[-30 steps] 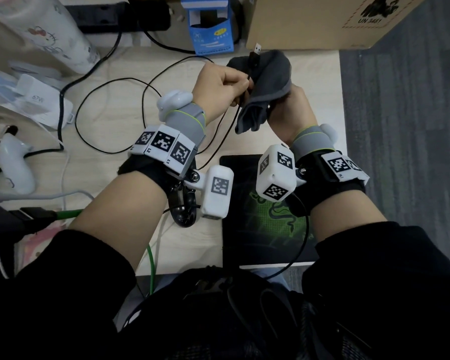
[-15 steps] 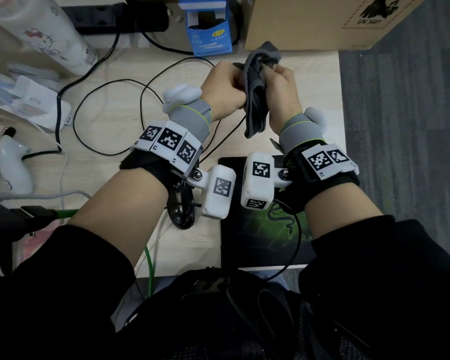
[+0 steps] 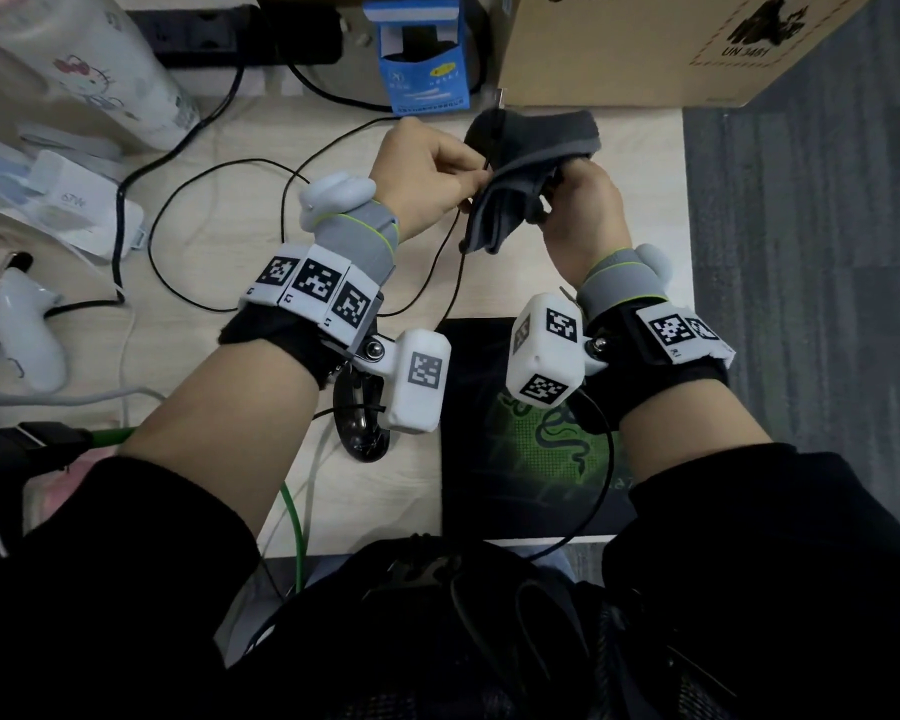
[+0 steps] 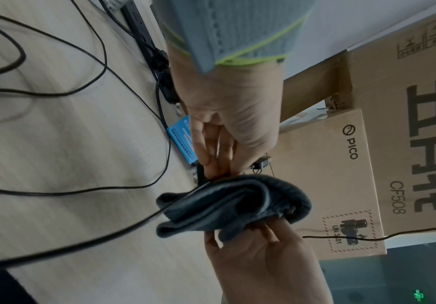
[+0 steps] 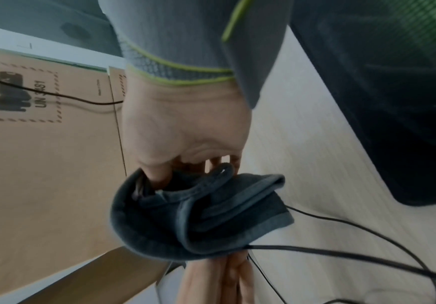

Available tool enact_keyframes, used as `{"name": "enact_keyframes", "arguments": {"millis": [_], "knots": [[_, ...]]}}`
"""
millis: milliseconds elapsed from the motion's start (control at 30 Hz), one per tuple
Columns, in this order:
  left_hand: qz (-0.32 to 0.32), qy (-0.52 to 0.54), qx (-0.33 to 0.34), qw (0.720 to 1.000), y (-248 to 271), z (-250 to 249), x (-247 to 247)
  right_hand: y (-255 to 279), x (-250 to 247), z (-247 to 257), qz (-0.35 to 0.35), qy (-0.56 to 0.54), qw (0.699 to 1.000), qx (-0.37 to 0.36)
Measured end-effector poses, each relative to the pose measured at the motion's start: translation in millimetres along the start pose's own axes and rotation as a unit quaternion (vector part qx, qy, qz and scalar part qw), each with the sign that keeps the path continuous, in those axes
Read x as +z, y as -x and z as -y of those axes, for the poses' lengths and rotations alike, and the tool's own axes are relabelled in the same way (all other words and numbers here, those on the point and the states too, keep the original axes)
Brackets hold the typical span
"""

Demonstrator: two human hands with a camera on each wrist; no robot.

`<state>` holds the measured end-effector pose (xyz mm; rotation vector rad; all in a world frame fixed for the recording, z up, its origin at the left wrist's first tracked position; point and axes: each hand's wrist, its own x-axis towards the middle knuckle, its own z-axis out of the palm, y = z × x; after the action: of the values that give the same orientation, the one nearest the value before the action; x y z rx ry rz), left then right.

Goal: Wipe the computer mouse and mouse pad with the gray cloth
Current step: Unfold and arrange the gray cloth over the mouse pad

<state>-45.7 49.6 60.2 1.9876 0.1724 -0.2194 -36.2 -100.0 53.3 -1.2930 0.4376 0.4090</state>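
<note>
While both hands stay raised above the desk [image 3: 219, 210], right hand [image 3: 583, 215] gripping the gray cloth [image 3: 531, 163], left hand [image 3: 427, 168] pinching the mouse cable [image 3: 453, 262], mouse pad [image 3: 479, 459] below.

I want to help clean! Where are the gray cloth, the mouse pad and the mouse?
gray cloth [image 3: 533, 148]: head view, its upper fold.
mouse pad [image 3: 481, 459]: head view, its dark left part.
mouse [image 3: 359, 433]: head view, its glossy body.

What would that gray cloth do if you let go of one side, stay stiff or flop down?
It would probably flop. The gray cloth already sags in soft folds where the right hand grips it. It looks light, since the bunched fingers carry it easily. The thin black cable that the left hand pinches against it would likely slide through.
</note>
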Motion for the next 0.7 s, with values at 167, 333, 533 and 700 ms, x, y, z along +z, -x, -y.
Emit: {"name": "enact_keyframes", "arguments": {"millis": [167, 333, 533, 700], "knots": [[0.010, -0.013, -0.001, 1.000, 3.5, 1.9, -1.9, 5.3, 3.3, 1.1, 0.063, 0.034, 0.997, -0.015], [0.040, -0.097, 0.014, 0.994, 8.4, -3.8, 0.6, 8.0, 13.1, 3.8, 0.098, 0.102, 0.989, -0.050], [0.062, -0.064, 0.006, 0.996, 5.9, -8.8, 0.3, 7.5, 26.2, 8.2, 0.011, 0.070, 0.996, -0.047], [0.073, -0.049, 0.022, 0.996, 8.4, -8.7, -2.8, 4.8, 24.5, 8.3, -0.041, 0.039, 0.998, -0.039]]}}
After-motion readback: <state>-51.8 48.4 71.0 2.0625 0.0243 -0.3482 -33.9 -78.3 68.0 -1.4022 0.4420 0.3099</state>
